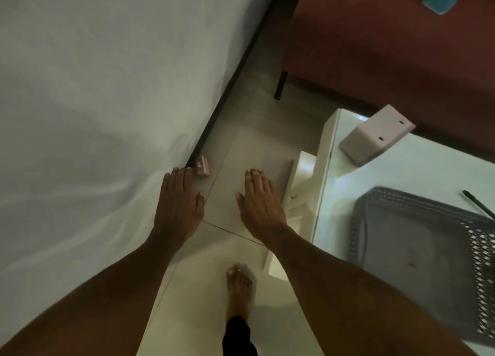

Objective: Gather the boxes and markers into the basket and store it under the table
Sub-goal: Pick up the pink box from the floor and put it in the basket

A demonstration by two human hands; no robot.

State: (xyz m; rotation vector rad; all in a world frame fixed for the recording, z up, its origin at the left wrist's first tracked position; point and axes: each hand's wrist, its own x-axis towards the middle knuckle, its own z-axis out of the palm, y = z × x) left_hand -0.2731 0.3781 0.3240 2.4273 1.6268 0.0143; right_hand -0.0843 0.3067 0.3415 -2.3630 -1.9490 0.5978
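Both hands, the left hand (179, 200) and right hand (259, 199), hang flat, apart and holding nothing. Basket (417, 237) sits on the white table (401, 173) beside one box (375, 136). That small pink box (202, 166) on the floor by the bed (107, 87) could easily get missed or kicked underneath.

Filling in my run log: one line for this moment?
left hand: open, empty | right hand: open, empty | basket: on table | pink box: on table, outside basket
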